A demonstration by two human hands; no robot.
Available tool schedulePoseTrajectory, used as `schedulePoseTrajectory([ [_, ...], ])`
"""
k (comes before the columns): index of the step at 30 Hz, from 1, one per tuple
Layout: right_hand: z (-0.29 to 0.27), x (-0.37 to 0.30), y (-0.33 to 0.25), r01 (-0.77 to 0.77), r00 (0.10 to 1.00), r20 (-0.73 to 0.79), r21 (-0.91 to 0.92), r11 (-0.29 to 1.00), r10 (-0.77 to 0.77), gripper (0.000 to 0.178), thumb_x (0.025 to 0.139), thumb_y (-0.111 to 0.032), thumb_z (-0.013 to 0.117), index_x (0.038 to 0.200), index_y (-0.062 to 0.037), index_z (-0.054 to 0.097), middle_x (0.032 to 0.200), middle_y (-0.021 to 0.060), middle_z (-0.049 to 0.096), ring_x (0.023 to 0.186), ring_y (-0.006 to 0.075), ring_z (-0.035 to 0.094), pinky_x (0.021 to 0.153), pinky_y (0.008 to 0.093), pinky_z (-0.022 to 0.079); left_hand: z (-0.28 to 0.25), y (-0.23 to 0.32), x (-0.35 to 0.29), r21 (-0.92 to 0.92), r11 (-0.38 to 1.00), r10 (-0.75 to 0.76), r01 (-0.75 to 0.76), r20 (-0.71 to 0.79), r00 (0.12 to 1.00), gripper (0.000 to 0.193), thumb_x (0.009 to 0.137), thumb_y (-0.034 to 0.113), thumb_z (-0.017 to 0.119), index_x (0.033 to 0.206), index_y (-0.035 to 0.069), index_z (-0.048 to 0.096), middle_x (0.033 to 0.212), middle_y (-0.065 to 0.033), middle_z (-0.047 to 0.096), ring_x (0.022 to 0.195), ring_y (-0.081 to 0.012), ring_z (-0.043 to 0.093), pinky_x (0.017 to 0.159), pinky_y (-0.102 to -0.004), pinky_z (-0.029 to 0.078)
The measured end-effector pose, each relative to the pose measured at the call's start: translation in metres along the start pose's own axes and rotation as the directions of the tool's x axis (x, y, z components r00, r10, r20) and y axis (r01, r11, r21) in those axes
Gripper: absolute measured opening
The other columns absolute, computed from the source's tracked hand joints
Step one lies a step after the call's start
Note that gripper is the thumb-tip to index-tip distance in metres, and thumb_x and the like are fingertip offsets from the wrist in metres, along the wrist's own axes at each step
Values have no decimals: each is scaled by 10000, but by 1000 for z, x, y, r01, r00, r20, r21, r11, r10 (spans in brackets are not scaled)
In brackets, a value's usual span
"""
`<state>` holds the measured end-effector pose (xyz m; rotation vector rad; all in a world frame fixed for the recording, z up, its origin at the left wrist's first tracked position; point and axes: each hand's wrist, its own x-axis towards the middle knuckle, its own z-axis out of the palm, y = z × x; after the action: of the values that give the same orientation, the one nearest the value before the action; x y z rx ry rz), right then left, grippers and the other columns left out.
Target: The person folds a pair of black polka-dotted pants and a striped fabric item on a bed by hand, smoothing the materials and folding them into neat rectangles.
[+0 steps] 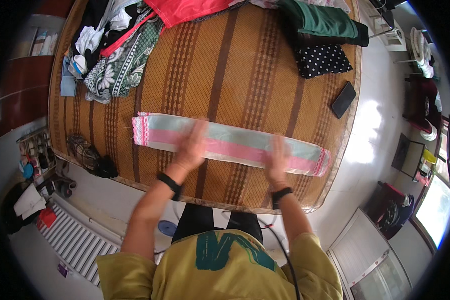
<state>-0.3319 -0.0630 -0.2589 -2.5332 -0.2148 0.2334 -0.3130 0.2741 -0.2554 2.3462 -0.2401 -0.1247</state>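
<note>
A long cloth (230, 142), folded into a narrow strip, lies across the woven mat in front of me. It has pale grey-green and pink bands, with pink-and-white patterned borders at both ends; it looks like a towel. My left hand (190, 150) rests on it left of the middle, fingers stretched out and somewhat blurred. Toward the right end, my right hand (276, 159) lies against the cloth, its fingers also extended and smeared by motion. Neither hand grips the fabric. Each wrist wears a black band.
A brown woven mat (185, 95) covers the bed-like surface. Heaped clothes (117, 70) lie at the far left. Folded dark green trousers (327, 22) and a polka-dot cloth (324, 61) sit far right, near a black phone (343, 100). A dark bundle (90, 155) rests at the left edge.
</note>
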Motion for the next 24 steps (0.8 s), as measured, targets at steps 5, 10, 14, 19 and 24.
schedulePoseTrajectory([
  [5,68,25,-63,95,981,182,-146,985,-68,674,977,-290,541,1590,-152,296,1661,81,263,1538,263,216,1256,516,48,80,60,4,390,921,-57,14,98,994,556,1006,352,508,1510,124,447,1637,-87,315,1506,-291,288,1241,-538,174],
  [10,-12,-1,42,-64,996,-72,-315,947,44,698,861,-297,657,1508,-146,443,1565,119,436,1463,286,371,1220,496,170,-10,-43,-16,544,834,-6,-89,171,985,653,928,461,588,1503,181,456,1609,-71,375,1464,-326,355,1216,-578,192],
  [14,-70,-21,118,-301,953,-133,-524,797,272,654,932,-320,575,1530,-116,404,1624,77,343,1520,274,259,1238,511,99,-65,-92,-26,683,726,-205,77,108,973,707,948,486,550,1564,197,359,1665,-79,245,1546,-308,176,1239,-580,79],
  [19,-71,-20,160,-354,934,-209,-454,818,289,609,1009,-387,433,1547,-106,377,1636,82,319,1530,306,225,1237,517,82,-79,-113,-24,695,679,-219,237,-116,969,682,938,379,526,1567,172,361,1654,-86,267,1541,-332,176,1231,-590,86],
  [24,-60,-16,169,-328,936,-263,-413,850,234,610,1020,-411,388,1538,-88,383,1636,110,312,1530,327,217,1235,515,92,-76,-125,-23,612,760,-184,218,-120,976,675,916,340,522,1550,157,383,1645,-97,279,1533,-357,179,1229,-597,91],
])
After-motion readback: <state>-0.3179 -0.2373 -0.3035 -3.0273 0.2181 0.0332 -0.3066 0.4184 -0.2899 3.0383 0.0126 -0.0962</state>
